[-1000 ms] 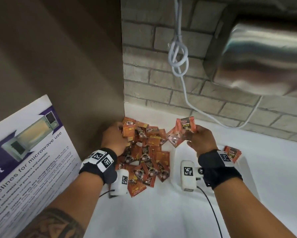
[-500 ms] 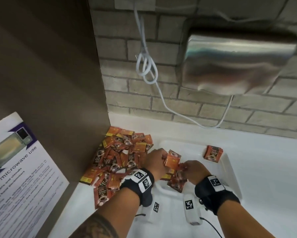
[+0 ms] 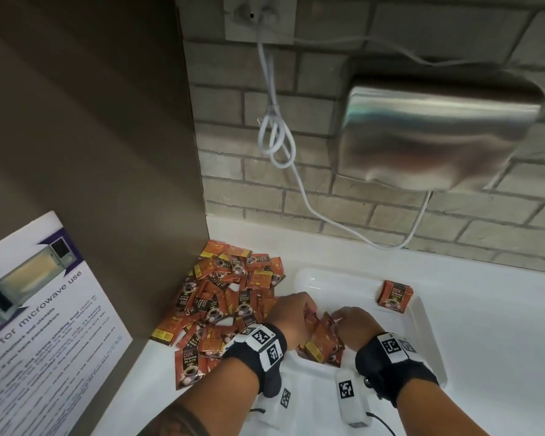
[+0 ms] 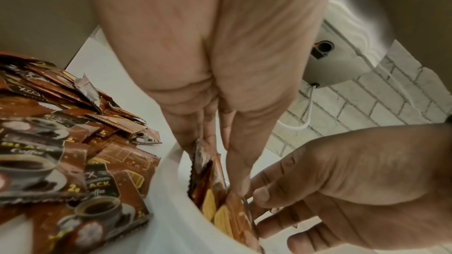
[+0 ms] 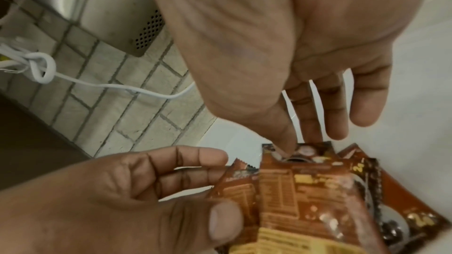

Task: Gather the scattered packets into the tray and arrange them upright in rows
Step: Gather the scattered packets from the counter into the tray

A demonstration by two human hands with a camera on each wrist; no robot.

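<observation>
Several orange-brown coffee packets (image 3: 227, 303) lie in a loose pile on the white counter, left of the white tray (image 3: 422, 322). A small stack of packets (image 3: 394, 295) stands upright at the tray's far right corner. Over the tray's near left part, both hands hold one bunch of packets (image 3: 323, 341). My left hand (image 3: 305, 313) pinches the bunch (image 4: 215, 190) from the left, thumb on its face (image 5: 305, 200). My right hand (image 3: 337, 316) pinches the top edge of one packet between thumb and fingers (image 5: 315, 123).
A steel hand dryer (image 3: 438, 136) hangs on the brick wall above the tray, with a knotted white cord (image 3: 277, 136) running from it. A brown side wall and a microwave-use poster (image 3: 38, 309) close off the left. The white counter (image 3: 501, 309) extends to the right.
Both hands have come away from the pile and moved right and down to the tray's near left part, carrying a bunch of packets between them.
</observation>
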